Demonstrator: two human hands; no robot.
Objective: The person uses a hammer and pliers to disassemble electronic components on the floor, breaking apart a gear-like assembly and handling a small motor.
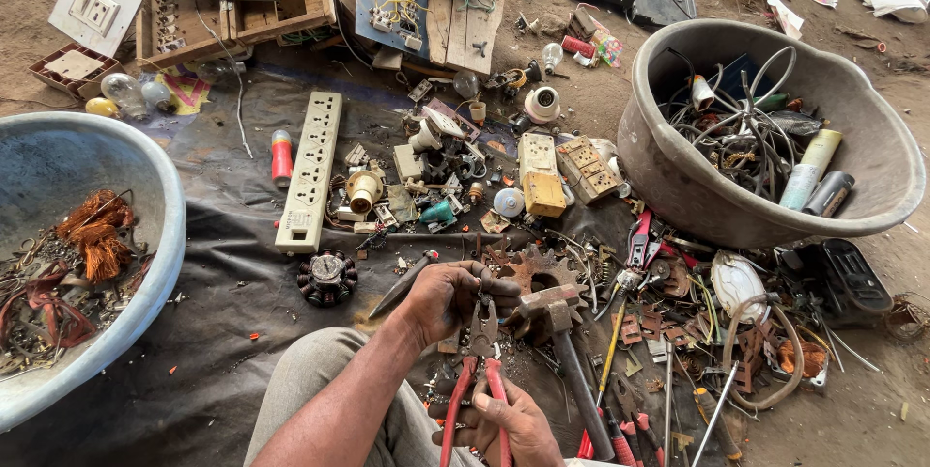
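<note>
Head view, lower centre: my right hand (509, 423) is clamped on the red-handled pliers (480, 370), my left hand (448, 297) closed over their nose. I'd squeeze steadily, clear of the hammer (567, 351) alongside.

I see my left hand (448, 300) closed around a small part, just above the pliers (480, 370) whose red handles my right hand (509, 423) grips. A hammer (567, 351) lies just beside them on the dark sheet (223, 331). A white power strip (310, 171) lies farther off. A grey tub (678, 176) of wires sits to the right, a blue basin (145, 283) of scrap to the left.
</note>
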